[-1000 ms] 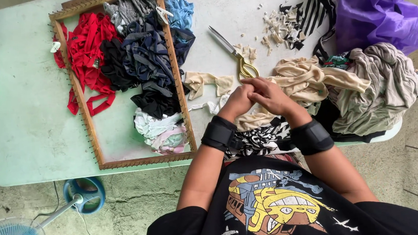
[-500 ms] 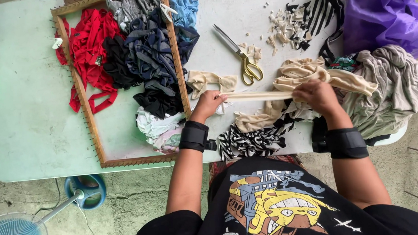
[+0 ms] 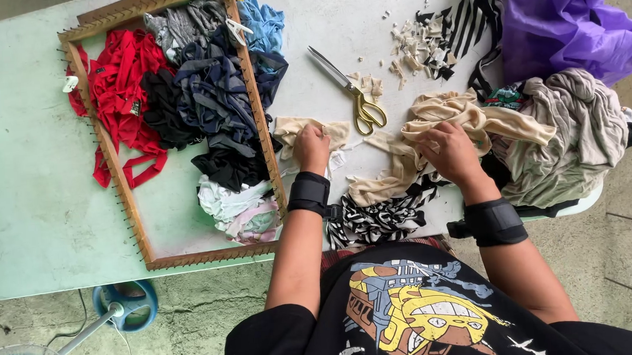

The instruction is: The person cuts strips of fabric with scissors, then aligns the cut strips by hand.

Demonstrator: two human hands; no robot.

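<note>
Having parted since a moment ago, our left hand now clutches a beige scrap, while our right hand grips the beige cloth beneath it.

Hands apart; beige strip slack

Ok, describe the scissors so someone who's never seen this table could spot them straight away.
Start at the wooden frame filled with cloth strips on the pale green table. Just right of it, above the left hand, lie the scissors: the only metal thing there, silver blades and gold handles.
</note>
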